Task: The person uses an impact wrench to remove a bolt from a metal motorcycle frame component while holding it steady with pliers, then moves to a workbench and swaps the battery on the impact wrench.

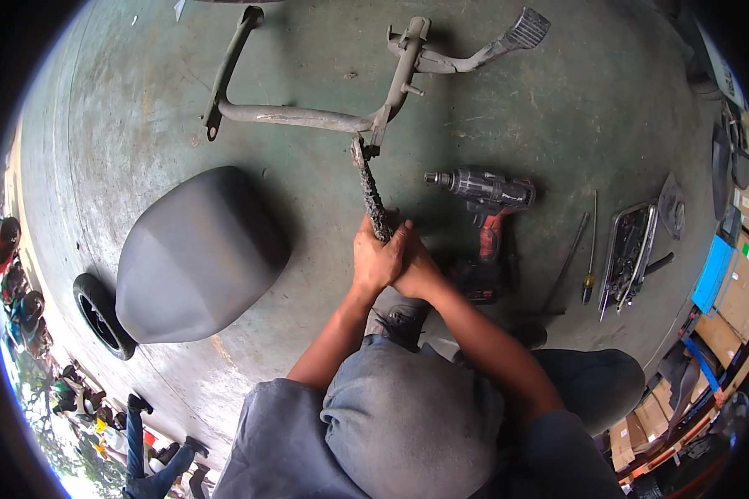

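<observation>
My left hand [377,258] and my right hand [413,268] are closed together around the lower end of a grimy, dark coiled spring [369,188]. The spring's upper end meets a bent grey tubular metal stand [300,118] with a foot pedal [524,32] at the top right. Just right of my hands a black and red cordless impact wrench [495,195] lies on its side on the floor. My shoe [404,316] shows below my hands.
A grey seat [200,249] and tyre [100,316] lie left. A metal rod [570,254], screwdriver [589,283] and tool tray [626,254] lie right, near cardboard boxes [736,283]. Motorcycles [25,308] and another person's legs [154,474] show at the left edge.
</observation>
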{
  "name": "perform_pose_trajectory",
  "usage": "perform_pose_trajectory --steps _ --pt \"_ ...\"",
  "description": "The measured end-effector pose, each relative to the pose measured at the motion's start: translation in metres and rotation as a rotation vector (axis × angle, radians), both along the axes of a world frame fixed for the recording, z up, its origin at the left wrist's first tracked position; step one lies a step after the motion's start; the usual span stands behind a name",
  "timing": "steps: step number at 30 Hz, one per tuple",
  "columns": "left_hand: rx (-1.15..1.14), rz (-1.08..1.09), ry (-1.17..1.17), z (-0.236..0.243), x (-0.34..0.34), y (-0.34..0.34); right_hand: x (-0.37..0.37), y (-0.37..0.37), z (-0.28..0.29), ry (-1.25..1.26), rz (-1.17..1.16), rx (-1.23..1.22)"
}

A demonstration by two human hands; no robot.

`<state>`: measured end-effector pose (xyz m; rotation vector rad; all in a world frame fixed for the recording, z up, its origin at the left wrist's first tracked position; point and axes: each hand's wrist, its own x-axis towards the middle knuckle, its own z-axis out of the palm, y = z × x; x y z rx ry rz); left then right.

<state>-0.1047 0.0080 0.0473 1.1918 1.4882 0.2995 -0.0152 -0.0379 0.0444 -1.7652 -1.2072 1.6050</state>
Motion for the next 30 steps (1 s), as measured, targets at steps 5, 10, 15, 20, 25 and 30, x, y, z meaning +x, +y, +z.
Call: perform_pose_trajectory --steps 5,10,15,20,25,30 --pt "-0.038 0.000 -0.058 0.010 0.000 0.000 -0.009 -0.018 -0.002 -0.002 -0.173 0.148" --pt "-0.079 -0.042 0.136 0.021 0.010 0.009 -0.010 -0.021 0.007 -0.039 -0.327 0.115" --pt "-0.082 0.018 0.130 0.019 0.015 0.006 -0.006 -0.020 0.006 -0.088 -0.266 0.017" --pt "-0.218 0.075 -0.081 0.019 0.010 0.003 -0.008 -0.035 0.030 -0.327 -0.184 -0.069" --pt "-0.163 0.118 -0.220 0.014 0.014 -0.003 0.008 -0.024 0.057 -0.426 -0.099 -0.157" --pt "-0.278 0.119 -0.257 0.023 0.017 0.003 0.030 -0.027 0.061 -0.355 0.051 -0.286"
